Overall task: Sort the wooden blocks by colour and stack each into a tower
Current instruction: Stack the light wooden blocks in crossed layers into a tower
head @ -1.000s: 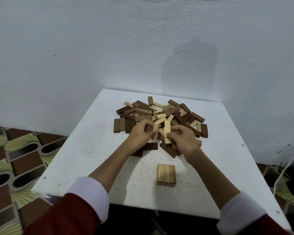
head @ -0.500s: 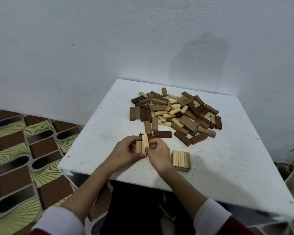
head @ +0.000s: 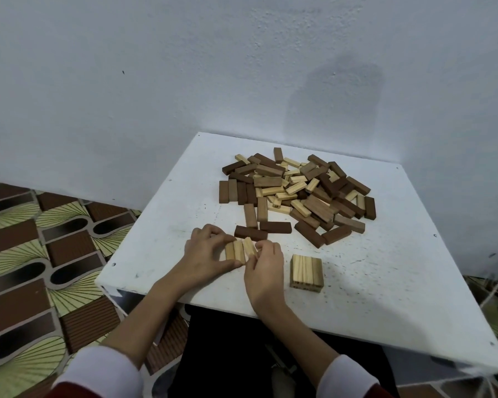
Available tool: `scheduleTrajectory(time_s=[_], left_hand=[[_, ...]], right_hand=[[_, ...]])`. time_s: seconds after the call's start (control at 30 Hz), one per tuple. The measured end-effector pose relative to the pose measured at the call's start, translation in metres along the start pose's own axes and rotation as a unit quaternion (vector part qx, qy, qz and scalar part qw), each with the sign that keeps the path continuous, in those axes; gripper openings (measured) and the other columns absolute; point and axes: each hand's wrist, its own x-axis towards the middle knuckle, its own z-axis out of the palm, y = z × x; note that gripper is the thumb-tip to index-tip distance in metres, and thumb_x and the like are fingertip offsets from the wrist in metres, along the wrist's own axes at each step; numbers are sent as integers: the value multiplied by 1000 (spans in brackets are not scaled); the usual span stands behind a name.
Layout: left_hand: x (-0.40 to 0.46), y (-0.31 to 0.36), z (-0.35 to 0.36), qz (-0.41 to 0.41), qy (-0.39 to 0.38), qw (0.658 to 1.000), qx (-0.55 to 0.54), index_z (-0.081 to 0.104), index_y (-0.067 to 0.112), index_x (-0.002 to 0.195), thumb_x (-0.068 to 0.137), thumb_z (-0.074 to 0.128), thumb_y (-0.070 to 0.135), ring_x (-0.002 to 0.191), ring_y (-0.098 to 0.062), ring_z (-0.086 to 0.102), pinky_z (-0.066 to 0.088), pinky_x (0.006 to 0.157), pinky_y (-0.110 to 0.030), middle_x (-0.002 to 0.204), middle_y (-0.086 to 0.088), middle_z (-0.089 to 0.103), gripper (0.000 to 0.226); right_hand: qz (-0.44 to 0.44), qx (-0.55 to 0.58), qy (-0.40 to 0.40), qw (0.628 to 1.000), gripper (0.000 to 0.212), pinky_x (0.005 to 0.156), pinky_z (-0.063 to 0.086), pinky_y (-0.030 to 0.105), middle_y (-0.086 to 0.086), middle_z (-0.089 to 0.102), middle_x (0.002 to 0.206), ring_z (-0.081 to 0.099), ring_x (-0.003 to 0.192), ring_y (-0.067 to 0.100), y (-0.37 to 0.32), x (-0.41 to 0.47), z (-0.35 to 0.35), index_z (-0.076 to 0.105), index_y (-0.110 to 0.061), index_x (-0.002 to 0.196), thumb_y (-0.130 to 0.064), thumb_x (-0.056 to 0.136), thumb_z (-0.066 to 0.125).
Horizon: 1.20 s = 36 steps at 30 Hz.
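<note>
A mixed pile of light, mid-brown and dark wooden blocks (head: 299, 191) lies at the back of the white table (head: 385, 268). Near the front edge, my left hand (head: 206, 254) and my right hand (head: 263, 267) pinch a row of three light blocks (head: 239, 249) between them, lying side by side on the table. The rightmost block of the row sits slightly tilted. To the right of my right hand stands a short stack of light blocks (head: 306, 272), apart from both hands.
Two dark blocks (head: 262, 229) lie loose just behind my hands. The table's left corner (head: 104, 281) is close to my left wrist. A patterned tiled floor (head: 41, 254) lies to the left, and a white wall stands behind the table.
Both hands drew back from the pile to the front of the table, bringing light blocks. Those blocks now lie flat in a row between my fingers. The camera view shifted left.
</note>
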Motion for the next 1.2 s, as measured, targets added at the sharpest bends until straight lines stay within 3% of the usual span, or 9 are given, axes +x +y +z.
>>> scheduleTrajectory(time_s=[0.13, 0.23, 0.3, 0.4, 0.5, 0.63, 0.8, 1.03, 1.2], left_hand=[[-2, -5, -3, -2, 22, 995, -99, 62, 26, 114, 69, 45, 67, 105, -5, 38, 32, 86, -15, 110, 9, 52, 63], [0, -7, -6, 20, 23, 996, -89, 64, 22, 112, 80, 60, 32, 102, -8, 40, 31, 80, -7, 109, 4, 56, 34], [1, -8, -5, 34, 18, 997, -74, 63, 20, 113, 79, 67, 10, 101, -10, 40, 30, 80, -7, 110, 4, 56, 36], [1, -7, -3, 45, 28, 995, -79, 63, 18, 114, 76, 70, 3, 100, -11, 41, 30, 79, -6, 108, 5, 56, 42], [4, -8, -1, 54, 37, 994, -86, 62, 19, 113, 73, 71, 4, 97, -2, 39, 31, 79, -6, 109, 6, 55, 44], [6, -7, 2, 69, 4, 994, -90, 57, 27, 119, 65, 68, 22, 105, 9, 34, 32, 84, -11, 111, 17, 51, 55], [5, -10, 5, 73, 9, 993, -92, 53, 32, 124, 63, 67, 28, 105, 5, 36, 39, 89, -32, 114, 27, 49, 63], [3, -7, 9, 79, 23, 995, -48, 63, 25, 111, 51, 60, 59, 98, -6, 36, 28, 83, -10, 104, 10, 49, 69], [1, -9, 13, 85, 42, 995, -24, 63, 24, 109, 54, 61, 59, 98, -7, 38, 30, 82, -12, 105, 10, 50, 66]], right_hand=[[-20, -52, 7, 998, 25, 93, 44, 35, 6, 41, 118, 46, 106, 21, 3, 2, 6, 50, -8, 119, -12, 95, 45], [-16, -43, 19, 999, 31, 89, 47, 33, 5, 39, 120, 49, 103, 20, 3, 3, 6, 45, -11, 126, -9, 95, 43], [-9, -30, 27, 999, 32, 86, 47, 33, 4, 41, 120, 49, 103, 19, 3, 4, 5, 43, -12, 127, -8, 95, 43], [-7, -22, 37, 999, 21, 80, 48, 31, 3, 44, 116, 50, 97, 18, 4, 6, 6, 49, -11, 116, -9, 96, 44], [-24, -12, 49, 998, 21, 79, 46, 29, 6, 43, 114, 48, 93, 16, 8, 4, 9, 54, -7, 113, -9, 96, 43], [-43, 67, 27, 996, 29, 77, 33, 23, 14, 45, 117, 44, 96, 21, 12, 0, 5, 56, -5, 115, -2, 89, 45], [-111, 11, 56, 992, 47, 90, 43, 28, 5, 49, 114, 47, 107, 21, 17, 1, 11, 56, -10, 126, 11, 86, 44], [-120, 78, 60, 988, 51, 93, 40, 25, 8, 57, 118, 49, 110, 20, 20, 0, 6, 55, -5, 126, 17, 82, 41], [-115, 138, 101, 979, 40, 78, 45, 24, 8, 57, 101, 55, 88, 17, 27, -2, 6, 58, 1, 113, 14, 80, 40]])
